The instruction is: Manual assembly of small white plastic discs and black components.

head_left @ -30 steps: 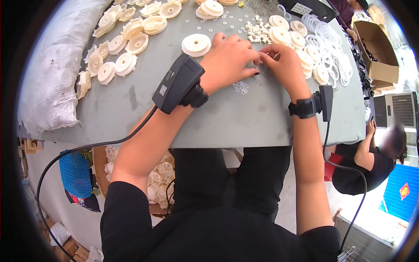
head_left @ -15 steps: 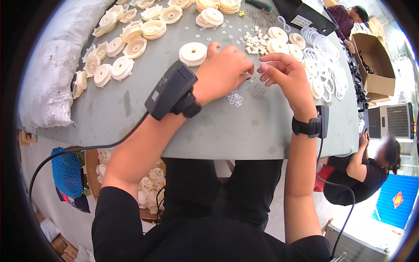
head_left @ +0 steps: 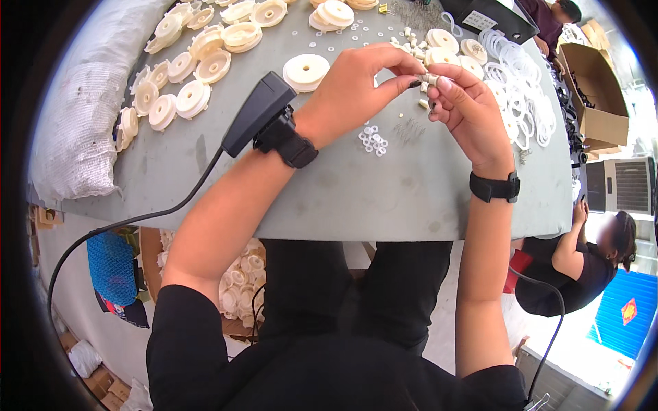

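Note:
Over the far middle of the table, my two hands meet fingertip to fingertip. My right hand (head_left: 473,113) pinches a small cream plastic plug (head_left: 431,80) between thumb and fingers. At the plug's left end, the thumb and forefinger of my left hand (head_left: 360,85) are closed; whatever they grip is too small to make out. Below the hands lie a cluster of small white rings (head_left: 372,142) and some thin metal springs (head_left: 410,129). Just left of my left hand, a round cream disc (head_left: 306,71) rests on the table. More cream plugs (head_left: 407,34) are heaped beyond my fingers.
Cream wheel-like parts (head_left: 193,99) cover the table's far left beside a white woven sack (head_left: 75,137). White rubber loops (head_left: 524,103) and a black box (head_left: 493,18) are at the right. A cable runs from my left wrist device (head_left: 260,113). Two people sit at right.
My hands have come together farther up the table. The right one now holds a cream plug, and the left fingertips have moved right to meet it. The view has shifted slightly.

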`<state>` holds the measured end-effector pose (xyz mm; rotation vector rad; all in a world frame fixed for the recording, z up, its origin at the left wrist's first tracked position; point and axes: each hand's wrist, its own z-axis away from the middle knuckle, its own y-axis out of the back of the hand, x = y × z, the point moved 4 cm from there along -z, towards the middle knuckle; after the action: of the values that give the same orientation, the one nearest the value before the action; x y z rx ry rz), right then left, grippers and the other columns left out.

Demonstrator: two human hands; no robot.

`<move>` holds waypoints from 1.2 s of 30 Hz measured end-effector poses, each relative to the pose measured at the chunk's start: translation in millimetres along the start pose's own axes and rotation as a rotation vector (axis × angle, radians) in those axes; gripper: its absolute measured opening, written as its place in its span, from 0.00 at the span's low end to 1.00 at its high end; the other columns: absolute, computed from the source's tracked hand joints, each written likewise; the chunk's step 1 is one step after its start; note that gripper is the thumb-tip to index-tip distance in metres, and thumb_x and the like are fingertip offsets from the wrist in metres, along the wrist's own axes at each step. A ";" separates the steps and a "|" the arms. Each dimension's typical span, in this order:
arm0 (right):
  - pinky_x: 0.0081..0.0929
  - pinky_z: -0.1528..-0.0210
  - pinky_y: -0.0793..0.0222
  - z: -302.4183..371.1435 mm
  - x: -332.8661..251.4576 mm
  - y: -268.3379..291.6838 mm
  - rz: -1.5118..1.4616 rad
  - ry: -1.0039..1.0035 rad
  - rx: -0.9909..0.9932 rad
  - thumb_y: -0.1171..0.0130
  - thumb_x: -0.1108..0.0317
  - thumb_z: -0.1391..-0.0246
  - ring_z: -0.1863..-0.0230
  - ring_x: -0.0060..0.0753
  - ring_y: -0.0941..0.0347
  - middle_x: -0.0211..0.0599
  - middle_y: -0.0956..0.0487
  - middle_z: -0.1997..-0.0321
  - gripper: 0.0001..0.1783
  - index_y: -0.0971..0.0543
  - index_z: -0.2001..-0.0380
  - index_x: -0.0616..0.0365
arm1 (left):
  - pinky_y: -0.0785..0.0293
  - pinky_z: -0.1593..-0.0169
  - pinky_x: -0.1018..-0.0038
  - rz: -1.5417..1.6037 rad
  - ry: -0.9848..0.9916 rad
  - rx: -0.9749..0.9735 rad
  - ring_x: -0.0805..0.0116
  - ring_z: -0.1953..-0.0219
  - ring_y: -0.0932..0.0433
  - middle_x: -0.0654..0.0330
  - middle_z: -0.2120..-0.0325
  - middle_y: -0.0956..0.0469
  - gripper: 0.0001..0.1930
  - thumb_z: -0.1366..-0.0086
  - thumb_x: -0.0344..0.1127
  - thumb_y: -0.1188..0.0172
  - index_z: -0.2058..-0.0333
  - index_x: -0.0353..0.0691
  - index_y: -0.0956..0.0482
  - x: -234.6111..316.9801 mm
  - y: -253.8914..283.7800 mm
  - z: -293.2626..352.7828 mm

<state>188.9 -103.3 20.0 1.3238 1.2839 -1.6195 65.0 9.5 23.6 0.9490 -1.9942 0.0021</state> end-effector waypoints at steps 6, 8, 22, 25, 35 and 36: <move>0.17 0.67 0.27 0.1 7.0 5.9 -0.153 -0.025 -0.133 0.49 0.69 0.44 0.73 0.17 0.28 0.31 0.24 0.70 0.13 0.27 0.56 0.62 | 0.29 0.56 0.78 0.175 0.086 -0.109 0.72 0.61 0.23 0.61 0.65 0.21 0.09 0.44 0.27 0.41 0.63 0.36 0.22 -3.4 -2.3 -1.2; 0.18 0.67 0.27 -0.6 7.9 3.5 -0.187 -0.047 -0.183 0.49 0.69 0.44 0.72 0.19 0.27 0.33 0.23 0.69 0.13 0.28 0.55 0.61 | 0.29 0.56 0.78 0.199 0.087 -0.105 0.72 0.61 0.23 0.61 0.64 0.21 0.10 0.44 0.27 0.41 0.62 0.36 0.23 -4.0 -0.8 -2.3; 0.22 0.60 0.26 -5.0 6.1 12.1 -0.059 0.178 0.174 0.46 0.70 0.46 0.65 0.24 0.25 0.37 0.22 0.66 0.13 0.26 0.58 0.63 | 0.47 0.47 0.66 -0.910 0.276 -0.461 0.62 0.48 0.35 0.61 0.54 0.29 0.33 0.55 0.54 0.37 0.51 0.47 0.30 -27.1 25.4 5.6; 0.21 0.62 0.27 -3.4 2.7 6.9 -0.051 0.182 0.111 0.45 0.69 0.46 0.66 0.23 0.26 0.36 0.22 0.66 0.13 0.25 0.59 0.63 | 0.45 0.48 0.68 -0.828 0.199 -0.310 0.62 0.50 0.33 0.60 0.55 0.28 0.30 0.51 0.53 0.39 0.51 0.44 0.31 -23.5 22.4 -0.9; 0.12 0.73 0.36 0.8 0.5 -15.7 0.181 0.283 0.035 0.44 0.68 0.47 0.74 0.16 0.31 0.30 0.23 0.72 0.10 0.23 0.62 0.60 | 0.36 0.52 0.75 0.700 0.490 -0.317 0.71 0.58 0.28 0.61 0.60 0.26 0.22 0.35 0.44 0.67 0.53 0.37 0.31 -13.9 -10.0 2.0; 0.12 0.73 0.36 1.2 -0.4 -16.3 0.180 0.287 0.037 0.44 0.68 0.47 0.74 0.16 0.31 0.30 0.23 0.72 0.10 0.23 0.62 0.60 | 0.35 0.52 0.74 0.735 0.502 -0.264 0.71 0.58 0.29 0.61 0.60 0.27 0.22 0.34 0.45 0.67 0.53 0.37 0.31 -14.0 -11.3 2.3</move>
<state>173.6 -99.8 24.7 1.6909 1.2604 -1.3713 74.6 9.4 8.2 -0.0003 -1.7027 0.3428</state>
